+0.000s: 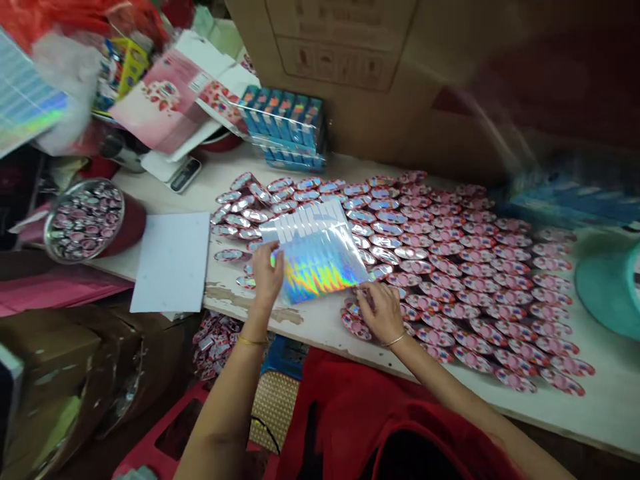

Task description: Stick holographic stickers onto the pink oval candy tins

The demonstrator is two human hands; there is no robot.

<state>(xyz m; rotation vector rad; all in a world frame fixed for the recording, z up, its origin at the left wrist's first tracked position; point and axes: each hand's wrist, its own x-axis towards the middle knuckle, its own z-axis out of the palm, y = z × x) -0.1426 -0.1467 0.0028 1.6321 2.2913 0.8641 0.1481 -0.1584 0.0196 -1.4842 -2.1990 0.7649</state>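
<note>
A shiny holographic sticker sheet (pixel 325 257) lies tilted over rows of small pink-and-silver packets (pixel 387 230) on the table. Pale strips show near its far edge, and a rainbow glare crosses its near half. My left hand (pixel 269 273) grips the sheet's left edge, thumb on top and the other fingers partly hidden. At the near right corner, my right hand (pixel 383 312) has its fingertips closed on the sheet, just above some packets. A thin bracelet circles each wrist.
A white paper sheet (pixel 173 263) and a metal-rimmed pot of packets (pixel 85 220) stand left. Behind are a digital scale (pixel 185 175), wrapped blue boxes (pixel 285 127) and a large carton (pixel 350 40). A teal basin (pixel 607 287) is at right.
</note>
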